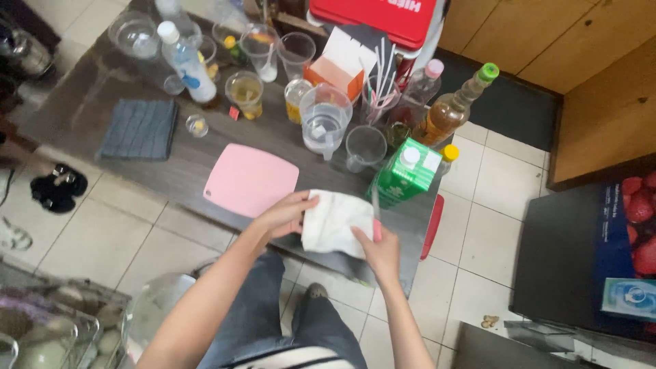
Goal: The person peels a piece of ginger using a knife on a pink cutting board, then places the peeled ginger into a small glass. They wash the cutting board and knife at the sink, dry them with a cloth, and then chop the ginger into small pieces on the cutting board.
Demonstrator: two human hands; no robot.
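Observation:
My left hand (283, 213) grips one side of a crumpled white cloth (333, 222) over the near edge of a dark low table (89, 102). My right hand (380, 251) holds a small knife (375, 205) by its pink handle, the thin blade pointing up and away, and the hand presses against the cloth's right side. A pink cutting board (249, 179) lies flat just left of my left hand. A green carton (406, 171) with a white cap stands right behind the knife.
Behind the board stand a clear measuring jug (324, 121), a clear cup (364, 147), several glasses and bottles, and an amber bottle (447, 113). A folded grey cloth (140, 128) lies at the left. A red box (376, 17) is at the far edge. The floor is tiled.

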